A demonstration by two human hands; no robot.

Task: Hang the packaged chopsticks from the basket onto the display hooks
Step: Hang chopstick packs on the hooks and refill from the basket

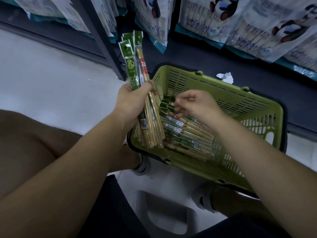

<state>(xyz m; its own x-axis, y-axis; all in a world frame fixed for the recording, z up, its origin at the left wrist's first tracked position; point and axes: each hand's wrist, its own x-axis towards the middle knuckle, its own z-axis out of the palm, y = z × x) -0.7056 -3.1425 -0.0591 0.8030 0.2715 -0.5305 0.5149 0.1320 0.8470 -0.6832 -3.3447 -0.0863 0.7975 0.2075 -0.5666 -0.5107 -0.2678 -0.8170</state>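
Apparently no hanging has begun: the left hand (132, 100) clasps a bundle of chopstick packs (135, 69) upright, while many loose packs (185, 127) lie in the basket (248, 107). The right hand (197, 103) curls over their green headers (pinching one or not, I cannot tell).

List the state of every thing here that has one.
Left hand: grips a bundle of packs, held upright.
Right hand: fingers curled at the loose packs; grip unclear.
Loose packs: lying flat in the basket.
Basket: set down, partly filled.
Bags: hanging on the display.
Tissue: crumpled, behind the basket.
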